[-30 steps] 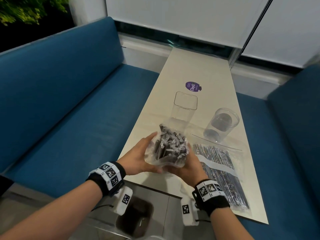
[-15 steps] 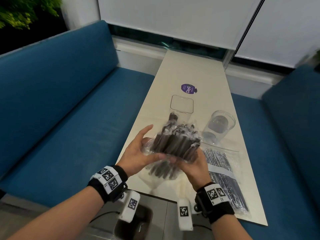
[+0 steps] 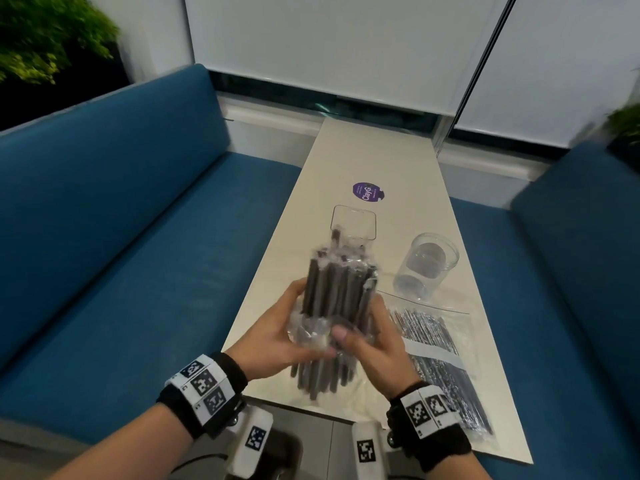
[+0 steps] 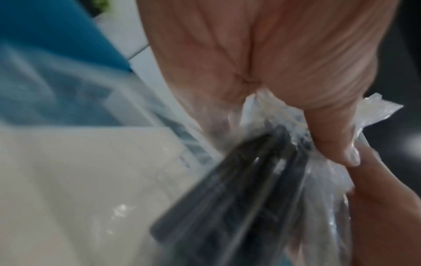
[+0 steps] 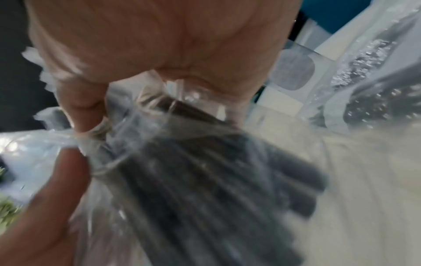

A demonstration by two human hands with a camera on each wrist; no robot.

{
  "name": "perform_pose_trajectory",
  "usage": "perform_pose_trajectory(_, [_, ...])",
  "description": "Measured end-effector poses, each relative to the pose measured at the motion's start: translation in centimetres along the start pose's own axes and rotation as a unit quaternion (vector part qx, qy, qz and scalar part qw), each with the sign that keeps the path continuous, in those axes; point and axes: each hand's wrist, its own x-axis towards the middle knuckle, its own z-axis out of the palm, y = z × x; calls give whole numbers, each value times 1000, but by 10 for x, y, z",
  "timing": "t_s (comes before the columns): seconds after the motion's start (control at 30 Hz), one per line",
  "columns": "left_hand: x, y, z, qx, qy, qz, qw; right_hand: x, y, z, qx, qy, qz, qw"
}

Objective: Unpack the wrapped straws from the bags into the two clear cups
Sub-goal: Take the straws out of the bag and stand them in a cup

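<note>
Now the bundle of wrapped straws (image 3: 332, 306) stands near upright at frame centre, long axis toward the square clear cup (image 3: 353, 221). Both hands, left hand (image 3: 273, 337) and right hand (image 3: 374, 344), clasp its middle. It looks light, stiff lengthwise, slippery in film; mid-bundle seems the safest hold.

Dark grey straws (image 3: 334, 299) in clear wrap; cream bench (image 3: 377, 157); purple sticker (image 3: 367, 192); blue sofa (image 3: 114, 216); black-and-white checkered wristbands (image 3: 204, 384).
</note>
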Motion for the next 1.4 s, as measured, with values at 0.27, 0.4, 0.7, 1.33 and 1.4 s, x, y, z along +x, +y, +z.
perform_pose_trajectory(0.27, [5,9,15,-98,121,-15,988,6,-37,15,-117,-95,19,988])
perform_pose_trajectory(0.4, [15,19,12,-159,158,-6,975,-1,-41,3,81,-70,61,992])
perform_pose_trajectory(0.7, [14,33,36,-326,139,-26,935,-9,-48,13,-158,-73,75,982])
perform_pose_trajectory(1.33, [2,69,-13,542,18,423,726,10,-30,-45,-39,18,51,998])
perform_pose_trajectory(1.4, [12,64,-10,647,-55,450,613,12,-36,-44,-63,-18,34,997])
